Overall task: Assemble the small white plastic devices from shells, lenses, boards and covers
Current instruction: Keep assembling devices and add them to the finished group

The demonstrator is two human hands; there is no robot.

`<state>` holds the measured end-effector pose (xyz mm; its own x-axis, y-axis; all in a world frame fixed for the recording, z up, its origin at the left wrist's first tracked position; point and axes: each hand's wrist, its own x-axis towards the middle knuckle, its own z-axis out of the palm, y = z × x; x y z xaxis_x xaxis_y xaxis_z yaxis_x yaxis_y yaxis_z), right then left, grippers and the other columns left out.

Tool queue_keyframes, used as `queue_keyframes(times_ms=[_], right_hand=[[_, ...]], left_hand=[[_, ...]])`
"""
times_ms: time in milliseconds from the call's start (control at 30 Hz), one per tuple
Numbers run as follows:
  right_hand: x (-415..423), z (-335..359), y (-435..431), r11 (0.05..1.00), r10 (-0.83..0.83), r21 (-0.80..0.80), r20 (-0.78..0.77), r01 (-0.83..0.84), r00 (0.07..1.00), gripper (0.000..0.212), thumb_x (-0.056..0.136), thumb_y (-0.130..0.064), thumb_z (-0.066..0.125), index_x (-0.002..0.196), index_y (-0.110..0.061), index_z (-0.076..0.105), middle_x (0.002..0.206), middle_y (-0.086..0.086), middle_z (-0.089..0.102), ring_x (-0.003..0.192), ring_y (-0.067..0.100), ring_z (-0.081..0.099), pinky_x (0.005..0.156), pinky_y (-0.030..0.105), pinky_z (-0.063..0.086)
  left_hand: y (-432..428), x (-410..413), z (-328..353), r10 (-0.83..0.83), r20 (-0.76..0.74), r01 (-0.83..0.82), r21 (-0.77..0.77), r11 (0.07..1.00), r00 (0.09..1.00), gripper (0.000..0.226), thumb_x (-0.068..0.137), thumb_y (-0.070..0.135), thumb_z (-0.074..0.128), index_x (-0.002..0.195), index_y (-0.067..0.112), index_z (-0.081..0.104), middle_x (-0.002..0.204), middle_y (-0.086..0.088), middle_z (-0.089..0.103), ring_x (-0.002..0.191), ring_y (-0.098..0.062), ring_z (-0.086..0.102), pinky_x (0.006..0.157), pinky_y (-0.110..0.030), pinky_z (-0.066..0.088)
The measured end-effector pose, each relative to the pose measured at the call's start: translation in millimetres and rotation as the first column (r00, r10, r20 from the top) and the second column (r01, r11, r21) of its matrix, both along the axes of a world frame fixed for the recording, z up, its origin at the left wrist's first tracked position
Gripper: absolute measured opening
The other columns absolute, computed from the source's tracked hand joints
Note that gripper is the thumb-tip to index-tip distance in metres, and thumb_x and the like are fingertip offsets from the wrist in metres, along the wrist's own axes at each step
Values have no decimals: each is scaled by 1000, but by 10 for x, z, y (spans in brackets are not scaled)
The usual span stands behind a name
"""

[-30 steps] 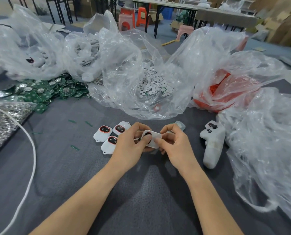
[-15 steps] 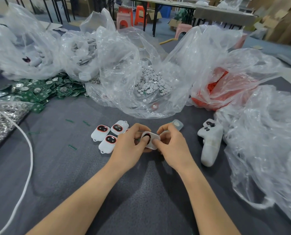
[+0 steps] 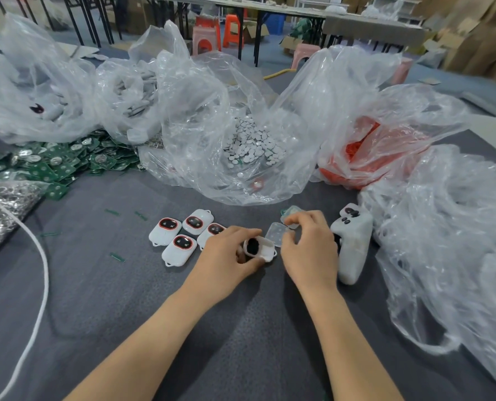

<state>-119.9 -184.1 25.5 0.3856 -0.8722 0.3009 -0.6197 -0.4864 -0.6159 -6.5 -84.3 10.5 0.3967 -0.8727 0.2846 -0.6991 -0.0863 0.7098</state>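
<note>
White plastic shell (image 3: 259,249), its dark window facing up, sits pinched in the left hand (image 3: 229,259), fingers curled around its near end. A second ago both hands pressed on this piece together; now the right hand (image 3: 309,250) has let go and shifted towards the table's far edge, its fingertips (image 3: 289,224) closing loosely on a translucent cover (image 3: 276,231) lying flat on the grey table (image 3: 96,285). That suggests the pressed-in part is seated and the cover comes next. Both forearms reach in from the near edge, wrists low. Four finished devices (image 3: 183,235) lie just left of the left hand; a white handheld tool (image 3: 352,244) rests at right.
</note>
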Motion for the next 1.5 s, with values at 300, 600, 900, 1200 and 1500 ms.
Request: queue_keyframes(times_ms=[300,600,900,1200,1500], right_hand=[[76,-112,-203,997,-77,-36,-255,70,964,23,97,-13,47,112,-21,63,121,-1,54,92,31,61,66,30,38],[57,-17,-79,982,118,-185,408,-45,905,8,94,-7,55,93,-8,63,86,-1,64,73,9,55,66,16,41],[53,60,59,844,325,194,556,-500,765,25,89,-2,61,89,-27,65,73,-11,69,71,3,65,66,17,47],[36,78,34,836,230,297,573,-461,786,10,81,-12,73,82,-21,70,75,-1,72,68,11,64,64,23,51],[25,73,12,815,177,355,600,-458,780,17,83,-5,69,76,-20,70,68,-4,69,60,7,61,62,22,51]], left_hand=[[13,30,13,124,-220,-137,-49,989,968,15,93,14,60,102,22,70,80,13,59,61,-8,54,67,-13,40],[29,3,37,148,-350,-228,-199,953,925,27,91,6,60,109,25,66,94,11,69,70,-4,56,70,-16,47],[27,28,66,69,-517,-191,-187,964,853,11,89,20,66,98,26,71,72,17,68,62,1,57,64,-14,44],[22,45,95,-59,-762,-232,-269,935,645,10,93,0,56,86,6,61,68,-4,70,58,-14,66,56,-21,54],[6,69,93,-79,-838,-246,-248,937,541,12,94,3,54,83,6,60,73,-7,72,58,-15,67,56,-22,55]])
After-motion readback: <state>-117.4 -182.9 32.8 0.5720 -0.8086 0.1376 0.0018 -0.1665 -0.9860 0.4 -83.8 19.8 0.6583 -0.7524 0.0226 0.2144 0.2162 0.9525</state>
